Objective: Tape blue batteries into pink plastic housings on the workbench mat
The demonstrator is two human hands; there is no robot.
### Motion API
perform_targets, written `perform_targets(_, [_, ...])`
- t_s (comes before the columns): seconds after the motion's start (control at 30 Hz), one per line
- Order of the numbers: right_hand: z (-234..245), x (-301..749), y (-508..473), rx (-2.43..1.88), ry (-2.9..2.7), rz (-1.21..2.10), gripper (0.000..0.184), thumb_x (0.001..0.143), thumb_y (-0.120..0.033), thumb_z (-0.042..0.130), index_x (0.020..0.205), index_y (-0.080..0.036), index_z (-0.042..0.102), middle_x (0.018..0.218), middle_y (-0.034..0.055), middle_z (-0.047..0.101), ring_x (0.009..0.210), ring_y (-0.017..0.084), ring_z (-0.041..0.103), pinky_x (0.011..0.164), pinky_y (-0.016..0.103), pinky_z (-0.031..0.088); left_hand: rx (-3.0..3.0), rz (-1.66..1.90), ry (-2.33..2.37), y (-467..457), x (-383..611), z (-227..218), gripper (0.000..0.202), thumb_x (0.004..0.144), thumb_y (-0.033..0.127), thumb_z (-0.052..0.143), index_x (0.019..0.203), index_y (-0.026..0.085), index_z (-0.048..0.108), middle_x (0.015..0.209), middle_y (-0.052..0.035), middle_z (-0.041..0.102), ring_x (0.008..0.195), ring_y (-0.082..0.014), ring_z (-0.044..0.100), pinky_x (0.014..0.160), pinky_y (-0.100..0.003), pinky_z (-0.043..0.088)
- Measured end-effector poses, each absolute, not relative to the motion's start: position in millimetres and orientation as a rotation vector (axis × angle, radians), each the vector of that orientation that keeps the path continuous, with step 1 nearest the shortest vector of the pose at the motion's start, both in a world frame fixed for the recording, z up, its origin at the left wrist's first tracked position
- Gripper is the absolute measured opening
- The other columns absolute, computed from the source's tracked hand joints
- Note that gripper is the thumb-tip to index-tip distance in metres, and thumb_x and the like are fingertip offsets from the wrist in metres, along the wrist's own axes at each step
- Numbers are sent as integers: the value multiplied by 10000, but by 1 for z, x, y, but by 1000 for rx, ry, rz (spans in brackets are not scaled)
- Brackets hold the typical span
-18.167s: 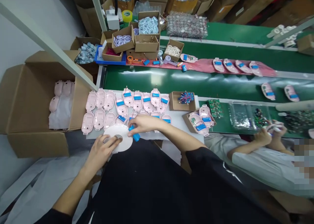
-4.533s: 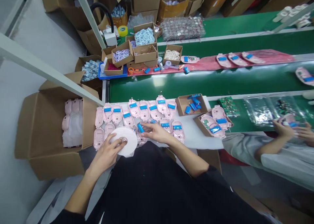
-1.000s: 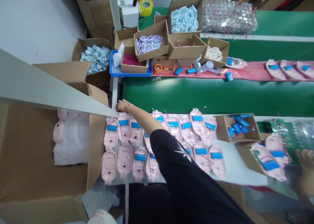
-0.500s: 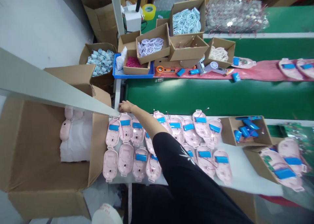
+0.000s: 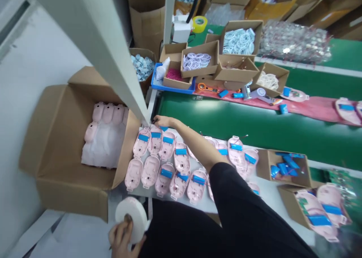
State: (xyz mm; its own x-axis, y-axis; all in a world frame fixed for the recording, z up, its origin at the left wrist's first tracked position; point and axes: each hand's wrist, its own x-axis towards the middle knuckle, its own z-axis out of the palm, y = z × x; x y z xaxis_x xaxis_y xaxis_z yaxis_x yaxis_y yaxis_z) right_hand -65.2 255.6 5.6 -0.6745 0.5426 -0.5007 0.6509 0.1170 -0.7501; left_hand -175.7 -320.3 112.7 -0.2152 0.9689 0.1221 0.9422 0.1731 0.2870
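Note:
My left hand (image 5: 121, 237) is low at the bottom edge, closed on a roll of white tape (image 5: 131, 219), with a finger at its core. My right arm stretches over two rows of pink plastic shells (image 5: 166, 163), most of them carrying a blue battery (image 5: 181, 151). My right hand (image 5: 162, 120) is at the far left corner of the white board, at the foot of a slanted grey post (image 5: 113, 54). Its fingers are pinched together pointing left, and what they grip is hidden. A blue battery lies just under the hand.
A big open cardboard box (image 5: 56, 137) on the left holds pink shells (image 5: 107, 112) on white foam. A small box of blue batteries (image 5: 283, 167) sits to the right. Beyond runs a green conveyor belt (image 5: 254, 126), with boxes of rings (image 5: 198, 60) behind it.
My left hand with the tape roll has come up into view at the bottom. My right hand stays pinched at the board's far left corner; the view has swung left.

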Motion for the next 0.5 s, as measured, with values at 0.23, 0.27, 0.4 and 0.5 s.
perform_targets(0.23, [28,-28,142,1115,1426,-2858,858,630,-177,835,1441,-247,563,1205,97,787,960,237,768,764,313,602,1787,396,2331,-224,-179,91,480,912,413,736,1308,143,701,1330,-182,686,1188,-334,538,1057,-472,465])
perform_targets(0.27, [30,-25,120,1125,1323,-2937,864,616,-206,866,1425,-258,566,1177,87,793,943,235,773,775,323,607,1777,393,2330,-213,-181,88,493,905,410,746,1310,133,700,1326,-187,684,1197,-341,520,1066,-474,457])
perform_targets(0.4, [37,-26,46,1225,1071,-3070,784,590,-305,948,1287,-273,590,1043,52,806,873,219,776,803,342,618,1777,296,2267,-191,-197,84,491,894,354,759,1336,149,695,1320,-176,674,1228,-349,486,1125,-484,409])
perform_targets(0.5, [36,-29,17,1378,1001,-3087,691,572,-351,979,1140,-263,595,1041,54,804,879,223,775,807,359,624,1802,222,2190,-191,-208,90,482,892,328,753,1348,183,695,1336,-166,664,1248,-346,476,1142,-486,400])
